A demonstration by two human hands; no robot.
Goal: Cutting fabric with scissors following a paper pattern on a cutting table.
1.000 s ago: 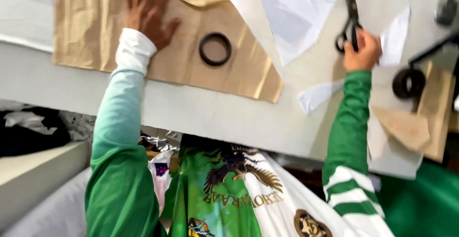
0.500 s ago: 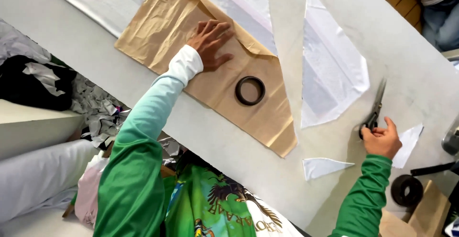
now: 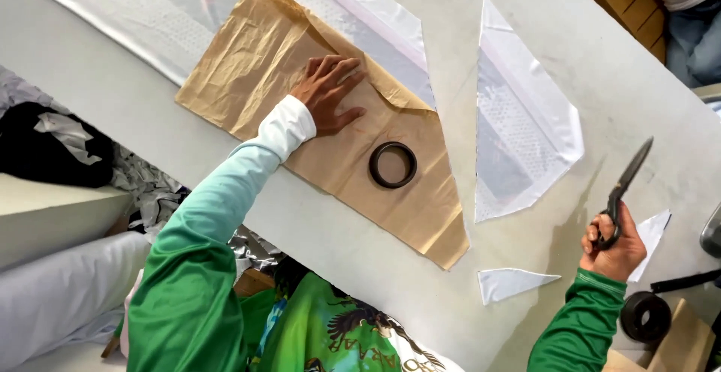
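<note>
On the paper pattern (image 3: pixel 263 57), left hand (image 3: pixel 327 90) presses flat; right hand (image 3: pixel 616 248) grips scissors (image 3: pixel 623 188) over bare table (image 3: pixel 646 87).

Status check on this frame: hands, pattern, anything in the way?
Left hand flat on crumpled brown paper pattern. Right hand grips black scissors, blades shut, raised off grey table. Black ring weight on the paper; nothing between.

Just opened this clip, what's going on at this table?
A person in a green top works at a grey table. The left hand lies flat on a creased brown paper pattern, pressing it onto white fabric; a black ring sits on the paper as well. The right hand holds black scissors lifted, blades shut. A cut white piece and smaller offcuts lie apart to the right.
</note>
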